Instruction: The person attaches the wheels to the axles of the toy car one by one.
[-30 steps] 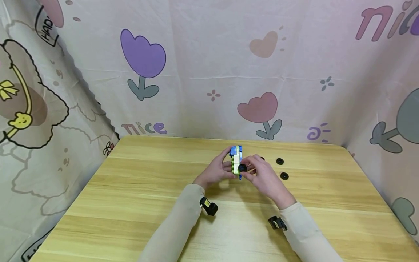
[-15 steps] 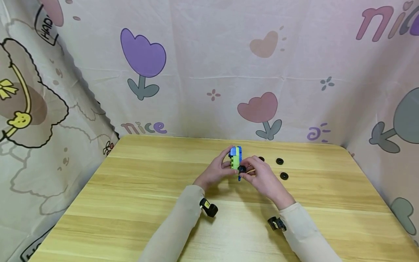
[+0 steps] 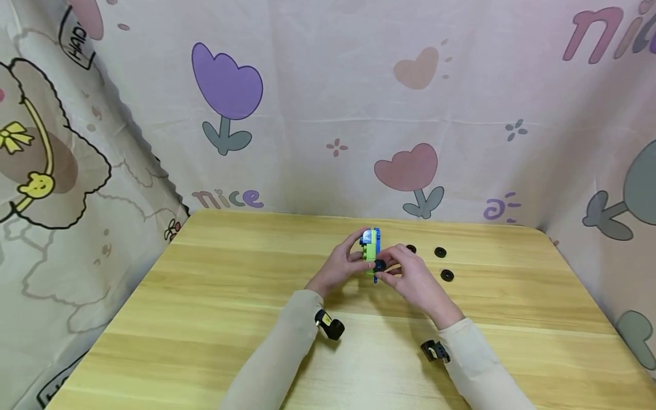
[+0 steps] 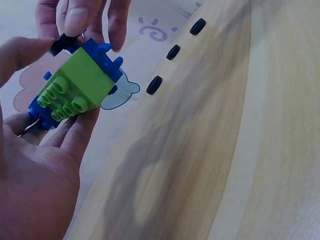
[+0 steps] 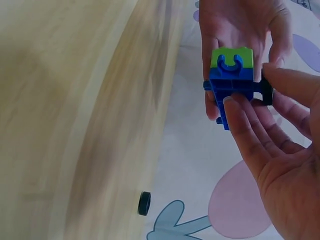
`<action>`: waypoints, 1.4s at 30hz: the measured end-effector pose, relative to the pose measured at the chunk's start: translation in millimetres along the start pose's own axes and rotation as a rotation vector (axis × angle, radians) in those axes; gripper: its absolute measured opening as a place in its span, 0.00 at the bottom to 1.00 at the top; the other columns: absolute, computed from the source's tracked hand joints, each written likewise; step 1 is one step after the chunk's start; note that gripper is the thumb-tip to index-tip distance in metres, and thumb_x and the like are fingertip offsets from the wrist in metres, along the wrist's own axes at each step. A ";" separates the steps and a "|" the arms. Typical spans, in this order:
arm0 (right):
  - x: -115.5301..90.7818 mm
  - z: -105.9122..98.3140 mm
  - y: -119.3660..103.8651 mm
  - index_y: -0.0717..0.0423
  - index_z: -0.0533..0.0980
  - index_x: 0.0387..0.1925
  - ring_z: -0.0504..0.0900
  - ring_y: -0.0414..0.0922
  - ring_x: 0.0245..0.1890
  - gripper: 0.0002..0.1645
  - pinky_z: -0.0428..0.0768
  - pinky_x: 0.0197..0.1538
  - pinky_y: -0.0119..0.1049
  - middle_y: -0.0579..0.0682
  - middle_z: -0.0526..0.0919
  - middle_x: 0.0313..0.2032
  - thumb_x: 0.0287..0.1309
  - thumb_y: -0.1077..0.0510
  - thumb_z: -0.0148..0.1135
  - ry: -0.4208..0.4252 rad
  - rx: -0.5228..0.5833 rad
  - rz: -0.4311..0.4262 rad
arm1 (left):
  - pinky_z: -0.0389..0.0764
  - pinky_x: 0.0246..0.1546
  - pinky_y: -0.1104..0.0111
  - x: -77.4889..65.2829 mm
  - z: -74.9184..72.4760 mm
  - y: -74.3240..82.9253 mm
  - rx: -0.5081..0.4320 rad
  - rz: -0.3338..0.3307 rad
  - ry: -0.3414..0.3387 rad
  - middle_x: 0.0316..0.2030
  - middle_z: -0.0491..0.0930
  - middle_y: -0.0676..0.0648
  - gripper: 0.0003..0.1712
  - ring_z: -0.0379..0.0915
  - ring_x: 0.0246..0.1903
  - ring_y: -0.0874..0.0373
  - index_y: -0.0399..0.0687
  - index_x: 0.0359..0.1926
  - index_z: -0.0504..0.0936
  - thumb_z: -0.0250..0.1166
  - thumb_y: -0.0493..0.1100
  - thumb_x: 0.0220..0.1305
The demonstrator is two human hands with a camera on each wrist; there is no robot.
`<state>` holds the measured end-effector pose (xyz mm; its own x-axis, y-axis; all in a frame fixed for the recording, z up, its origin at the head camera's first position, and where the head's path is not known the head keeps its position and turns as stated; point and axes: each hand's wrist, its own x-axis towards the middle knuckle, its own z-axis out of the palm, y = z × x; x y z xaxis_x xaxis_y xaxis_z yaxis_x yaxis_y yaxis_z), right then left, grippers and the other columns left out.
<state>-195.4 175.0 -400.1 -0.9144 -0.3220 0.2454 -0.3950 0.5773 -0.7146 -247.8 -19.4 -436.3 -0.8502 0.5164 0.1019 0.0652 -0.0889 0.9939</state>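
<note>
In the head view my left hand (image 3: 338,267) holds a small toy car (image 3: 370,250) built of green and blue blocks, raised above the table. Its green studs (image 4: 62,97) show in the left wrist view, beside the blue base (image 4: 102,57). At the car's right side, my right hand (image 3: 415,279) pinches a black wheel (image 3: 379,266). The right wrist view has this wheel (image 5: 267,90) against a blue peg of the base (image 5: 232,86); how far it sits on the peg I cannot tell. My left thumb (image 4: 25,52) lies close to the wheel.
On the wooden table (image 3: 230,285), right of the hands, lie three loose black wheels: one partly behind my right hand (image 3: 411,249), a far wheel (image 3: 440,252) and a nearer wheel (image 3: 447,275). A printed cloth (image 3: 307,114) hangs behind the table.
The car turns slightly in my left hand, and my left thumb shifts toward the wheel. My right hand stays at the wheel. The head view moves a little.
</note>
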 end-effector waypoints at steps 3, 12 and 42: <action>0.2 -1.2 0.0 0.58 0.78 0.48 0.79 0.44 0.42 0.13 0.82 0.45 0.38 0.46 0.77 0.41 0.62 0.63 0.66 0.010 0.001 -0.002 | 0.77 0.53 0.58 2.0 -0.6 0.1 -0.009 0.003 0.005 0.69 0.61 0.42 0.46 0.73 0.57 0.47 0.67 0.75 0.57 0.67 0.34 0.63; 1.2 -0.5 6.0 0.57 0.78 0.48 0.80 0.46 0.42 0.11 0.81 0.45 0.43 0.48 0.81 0.39 0.69 0.56 0.59 0.012 0.051 0.104 | 0.77 0.52 0.57 1.7 -0.4 0.8 -0.039 0.018 0.018 0.71 0.58 0.44 0.46 0.75 0.55 0.47 0.67 0.75 0.58 0.67 0.32 0.61; 0.0 -4.1 15.1 0.72 0.75 0.48 0.82 0.56 0.38 0.15 0.80 0.45 0.54 0.58 0.83 0.36 0.71 0.61 0.54 -0.107 0.415 0.197 | 0.77 0.54 0.58 2.4 5.2 0.8 -0.109 0.023 0.000 0.74 0.51 0.51 0.47 0.73 0.58 0.44 0.62 0.75 0.58 0.67 0.29 0.61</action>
<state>-201.7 186.8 -408.2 -0.9456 -0.3243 0.0253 -0.1261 0.2935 -0.9476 -247.1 -13.8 -435.1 -0.8494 0.5128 0.1248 0.0276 -0.1930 0.9808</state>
